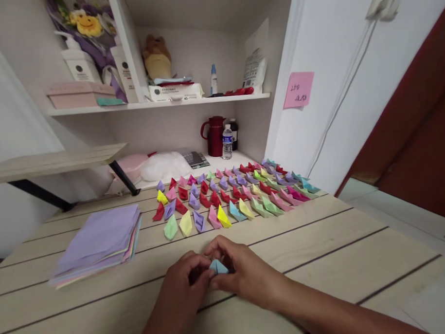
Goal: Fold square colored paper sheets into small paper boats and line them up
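A small piece of folded light blue paper [218, 267] is pinched between my two hands, low over the table. My left hand [187, 278] grips its left side with thumb and fingers. From the other side my right hand [241, 270] closes around it, thumb below and fingers curled above. My fingers hide part of the paper. Beyond my hands, several rows of small folded paper boats [214, 198] stand in many colours. To the left lies a stack of coloured paper sheets [96, 235], a purple one on top.
The wooden slatted table [314, 248] meets a white shelf unit [166, 106] at the back. A raised wooden shelf [58, 159] on black legs stands at left. A dark red jug [215, 136] and a water bottle [227, 142] stand behind the boats.
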`<state>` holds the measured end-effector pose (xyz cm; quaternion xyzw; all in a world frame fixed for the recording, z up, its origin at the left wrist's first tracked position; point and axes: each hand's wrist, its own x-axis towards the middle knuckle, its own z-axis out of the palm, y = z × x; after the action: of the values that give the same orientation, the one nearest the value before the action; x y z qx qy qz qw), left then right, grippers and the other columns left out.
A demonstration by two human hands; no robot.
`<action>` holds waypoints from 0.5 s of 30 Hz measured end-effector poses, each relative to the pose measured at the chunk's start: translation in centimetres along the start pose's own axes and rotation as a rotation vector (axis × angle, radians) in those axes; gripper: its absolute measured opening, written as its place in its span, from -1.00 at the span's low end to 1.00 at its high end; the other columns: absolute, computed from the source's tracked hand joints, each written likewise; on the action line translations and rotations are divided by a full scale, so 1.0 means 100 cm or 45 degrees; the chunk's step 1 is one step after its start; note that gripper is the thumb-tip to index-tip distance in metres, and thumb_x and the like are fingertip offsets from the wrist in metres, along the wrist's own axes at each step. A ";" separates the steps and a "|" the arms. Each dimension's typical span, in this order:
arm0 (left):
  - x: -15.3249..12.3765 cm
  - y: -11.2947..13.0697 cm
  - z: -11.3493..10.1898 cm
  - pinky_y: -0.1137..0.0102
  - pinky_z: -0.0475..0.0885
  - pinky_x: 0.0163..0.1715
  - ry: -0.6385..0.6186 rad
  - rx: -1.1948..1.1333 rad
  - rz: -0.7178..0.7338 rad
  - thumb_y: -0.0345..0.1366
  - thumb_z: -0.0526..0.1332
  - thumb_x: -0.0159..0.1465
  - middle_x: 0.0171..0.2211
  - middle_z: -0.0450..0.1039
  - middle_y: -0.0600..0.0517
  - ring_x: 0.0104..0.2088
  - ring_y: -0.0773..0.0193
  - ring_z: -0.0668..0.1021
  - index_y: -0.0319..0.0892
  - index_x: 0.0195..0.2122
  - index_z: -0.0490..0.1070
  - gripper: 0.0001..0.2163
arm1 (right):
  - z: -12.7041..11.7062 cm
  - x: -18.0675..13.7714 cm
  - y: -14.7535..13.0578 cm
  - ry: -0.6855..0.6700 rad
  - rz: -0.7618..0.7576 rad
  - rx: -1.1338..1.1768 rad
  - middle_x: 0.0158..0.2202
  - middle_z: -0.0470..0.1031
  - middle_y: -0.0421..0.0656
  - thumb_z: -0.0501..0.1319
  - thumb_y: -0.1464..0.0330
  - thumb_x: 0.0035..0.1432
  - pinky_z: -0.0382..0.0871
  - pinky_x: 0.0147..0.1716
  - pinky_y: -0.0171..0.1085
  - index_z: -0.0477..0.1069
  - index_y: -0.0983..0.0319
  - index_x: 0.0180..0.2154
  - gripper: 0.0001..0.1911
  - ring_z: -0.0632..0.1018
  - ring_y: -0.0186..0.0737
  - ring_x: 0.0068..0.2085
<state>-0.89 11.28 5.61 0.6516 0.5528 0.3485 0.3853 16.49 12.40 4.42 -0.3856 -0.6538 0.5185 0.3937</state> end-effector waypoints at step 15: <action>0.005 -0.023 0.006 0.39 0.36 -0.44 0.200 -0.487 -0.121 -0.06 0.32 0.11 -0.38 0.45 0.11 -0.51 0.32 0.45 -0.06 -0.10 0.48 -0.65 | -0.003 0.011 0.002 0.237 0.199 0.338 -0.53 0.38 -0.27 0.52 0.21 -0.14 0.18 -0.53 -0.40 0.49 0.25 -0.55 -0.69 0.33 -0.39 -0.50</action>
<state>-1.33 11.88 3.30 0.5107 0.5350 0.4781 0.4737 16.38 13.58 4.37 -0.4263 -0.5084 0.5914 0.4583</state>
